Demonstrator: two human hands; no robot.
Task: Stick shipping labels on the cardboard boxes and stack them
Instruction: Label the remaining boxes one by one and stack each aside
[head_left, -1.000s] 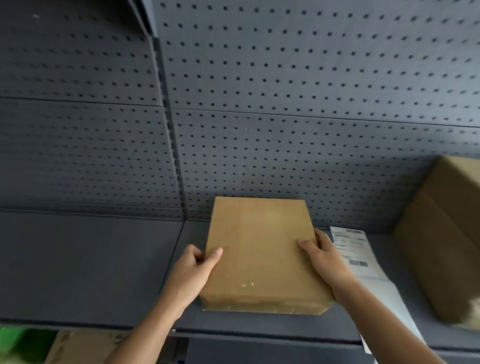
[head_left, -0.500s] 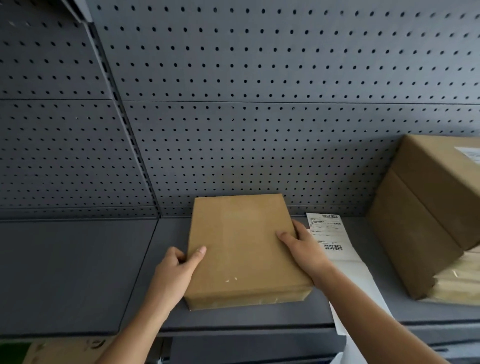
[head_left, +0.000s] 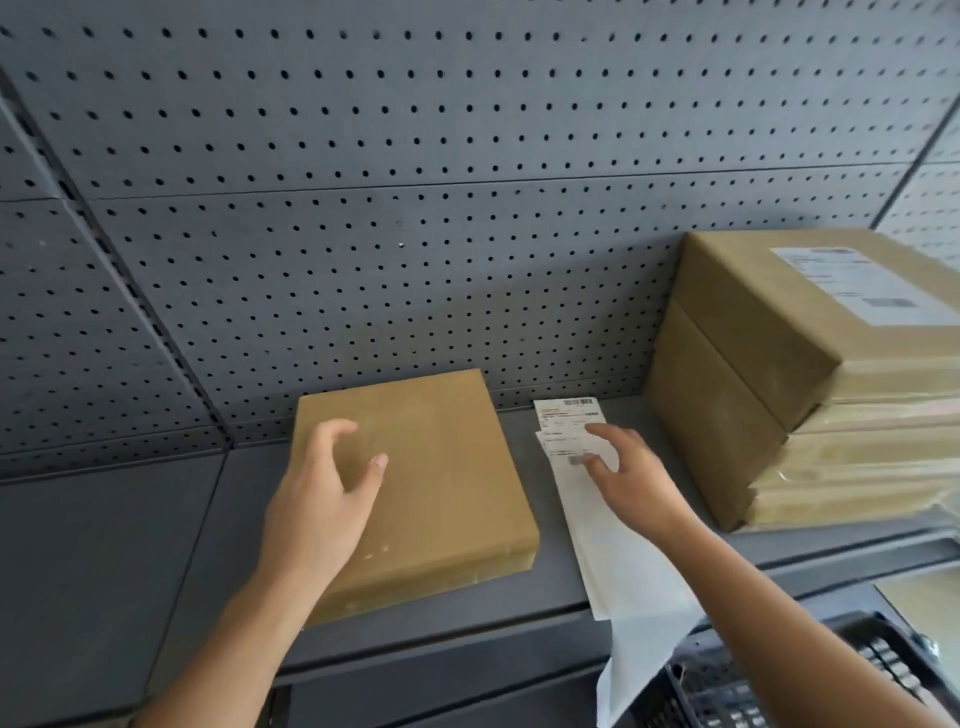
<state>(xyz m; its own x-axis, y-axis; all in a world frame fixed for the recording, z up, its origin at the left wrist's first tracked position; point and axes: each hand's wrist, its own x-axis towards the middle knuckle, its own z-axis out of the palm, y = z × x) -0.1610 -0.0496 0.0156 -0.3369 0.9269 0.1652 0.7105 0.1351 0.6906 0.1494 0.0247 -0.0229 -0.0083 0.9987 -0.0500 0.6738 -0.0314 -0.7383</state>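
Reaching over the strip of shipping labels (head_left: 618, 551), the right hand (head_left: 631, 478) is spread open and holds nothing, the strip running long under its fingertips and wrist, while the left hand (head_left: 322, 499) hangs loosely open above the cardboard box (head_left: 447, 467) beside it.

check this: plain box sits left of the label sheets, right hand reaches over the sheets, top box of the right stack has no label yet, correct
One slip: the head view shows a white label already stuck on the top box of the stack. The plain box does sit left of the label sheets, right hand over them.
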